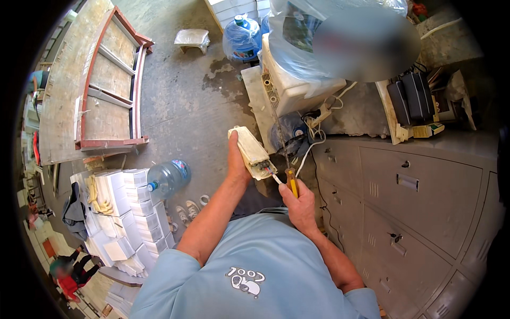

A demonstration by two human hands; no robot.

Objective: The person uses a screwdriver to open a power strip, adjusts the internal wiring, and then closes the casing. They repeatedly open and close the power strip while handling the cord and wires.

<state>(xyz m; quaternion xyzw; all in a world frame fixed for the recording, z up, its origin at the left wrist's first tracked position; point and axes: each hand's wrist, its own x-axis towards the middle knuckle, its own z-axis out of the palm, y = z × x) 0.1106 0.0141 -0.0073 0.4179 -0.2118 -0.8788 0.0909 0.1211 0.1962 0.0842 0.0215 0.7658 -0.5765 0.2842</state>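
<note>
My left hand (238, 162) is closed round a long cream plastic power strip or similar housing (248, 147), tilted with its lower right end toward my right hand. That end is uncovered, and small coloured wires (268, 169) show inside it. My right hand (300, 208) grips a screwdriver with a yellow and black handle (291, 183); its long shaft points away from me, past the housing's right side. A short white cable (277, 179) runs from the wired end to the fingertips of my right hand. Whether those fingers also pinch the cable is hard to see.
Grey metal lockers (409, 196) fill the right side. Ahead stands a plastic-wrapped white appliance (303, 93), with white cords (319, 125) beside it. Water bottles (169, 178), stacked white boxes (139, 204), a low stool (192, 39) and a red-edged frame (114, 90) lie around. A person in red (68, 284) is far left.
</note>
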